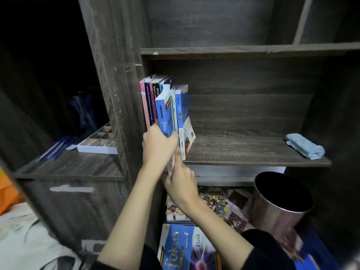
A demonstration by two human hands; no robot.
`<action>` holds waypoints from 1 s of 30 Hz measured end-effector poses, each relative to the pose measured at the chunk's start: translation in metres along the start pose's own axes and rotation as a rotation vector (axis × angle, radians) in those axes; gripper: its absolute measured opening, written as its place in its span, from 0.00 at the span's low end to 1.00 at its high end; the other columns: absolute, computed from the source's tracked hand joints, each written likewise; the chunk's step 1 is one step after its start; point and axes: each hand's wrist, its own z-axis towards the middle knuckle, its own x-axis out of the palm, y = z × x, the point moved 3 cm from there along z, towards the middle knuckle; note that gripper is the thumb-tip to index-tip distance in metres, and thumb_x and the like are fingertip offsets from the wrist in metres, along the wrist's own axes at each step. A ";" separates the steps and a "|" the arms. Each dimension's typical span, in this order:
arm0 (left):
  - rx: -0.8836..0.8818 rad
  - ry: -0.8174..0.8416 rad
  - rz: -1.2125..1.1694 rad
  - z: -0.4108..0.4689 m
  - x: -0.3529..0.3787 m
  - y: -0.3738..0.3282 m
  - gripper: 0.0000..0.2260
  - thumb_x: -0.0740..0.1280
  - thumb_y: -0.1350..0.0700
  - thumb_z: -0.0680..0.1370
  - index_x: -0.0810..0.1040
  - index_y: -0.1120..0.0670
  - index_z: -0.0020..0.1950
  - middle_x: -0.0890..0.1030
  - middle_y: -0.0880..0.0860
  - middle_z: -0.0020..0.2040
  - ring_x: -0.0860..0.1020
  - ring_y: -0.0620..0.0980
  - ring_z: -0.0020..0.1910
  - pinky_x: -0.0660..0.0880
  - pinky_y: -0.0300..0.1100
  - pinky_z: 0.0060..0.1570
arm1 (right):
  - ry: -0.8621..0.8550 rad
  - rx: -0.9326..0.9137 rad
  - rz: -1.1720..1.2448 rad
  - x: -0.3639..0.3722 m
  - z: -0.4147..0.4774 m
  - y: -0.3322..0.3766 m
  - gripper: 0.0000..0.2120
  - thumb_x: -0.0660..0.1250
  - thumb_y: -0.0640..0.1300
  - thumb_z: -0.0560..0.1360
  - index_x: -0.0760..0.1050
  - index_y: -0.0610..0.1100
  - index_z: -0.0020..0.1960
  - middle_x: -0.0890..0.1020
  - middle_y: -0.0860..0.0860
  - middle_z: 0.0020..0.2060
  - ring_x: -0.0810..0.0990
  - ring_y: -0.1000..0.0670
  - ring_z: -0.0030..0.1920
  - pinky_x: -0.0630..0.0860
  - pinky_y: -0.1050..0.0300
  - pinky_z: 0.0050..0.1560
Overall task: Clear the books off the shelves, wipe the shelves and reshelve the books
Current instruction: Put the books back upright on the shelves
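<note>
A person's left hand grips a blue book among upright books at the shelf's left end. The right hand, forefinger straight, pinches a white book just below. A cloth lies far right.

Row of books upright at left end of middle shelf, against side wall; rightmost ones lean. Cloth at shelf's right front corner, well apart from row. Left hand at front edge by row, gripping protruding book. Right hand just below edge, holding second book. Beneath shelf: flat books at left, bin tilted at right. Side shelf to left carries tray, pens left of it.
</note>
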 end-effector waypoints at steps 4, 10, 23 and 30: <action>0.085 -0.006 0.014 -0.009 -0.013 -0.036 0.06 0.67 0.58 0.74 0.77 0.54 0.50 0.82 0.54 0.47 0.79 0.57 0.48 0.77 0.47 0.50 | -0.083 -0.030 0.050 -0.027 -0.007 0.009 0.38 0.59 0.36 0.75 0.41 0.45 0.78 0.77 0.38 0.60 0.76 0.33 0.54 0.70 0.44 0.52; 0.212 0.049 0.022 -0.014 -0.003 -0.071 0.06 0.67 0.56 0.74 0.73 0.53 0.50 0.80 0.52 0.45 0.79 0.52 0.44 0.78 0.46 0.45 | -0.182 -0.033 0.135 -0.054 -0.008 0.002 0.40 0.62 0.37 0.75 0.42 0.46 0.78 0.79 0.41 0.58 0.76 0.34 0.54 0.69 0.47 0.50; 0.225 0.186 0.097 0.046 0.085 -0.022 0.33 0.65 0.60 0.75 0.56 0.47 0.76 0.79 0.51 0.46 0.79 0.52 0.43 0.77 0.46 0.46 | -0.114 0.106 0.233 -0.007 0.066 -0.073 0.39 0.63 0.32 0.74 0.47 0.41 0.78 0.81 0.37 0.50 0.78 0.35 0.52 0.73 0.48 0.45; 0.040 0.152 0.076 0.073 0.091 0.031 0.18 0.66 0.58 0.75 0.72 0.56 0.64 0.81 0.55 0.52 0.79 0.56 0.51 0.74 0.40 0.45 | -0.003 0.081 0.149 0.029 0.093 -0.091 0.38 0.60 0.35 0.74 0.45 0.46 0.78 0.78 0.36 0.57 0.76 0.34 0.55 0.69 0.50 0.47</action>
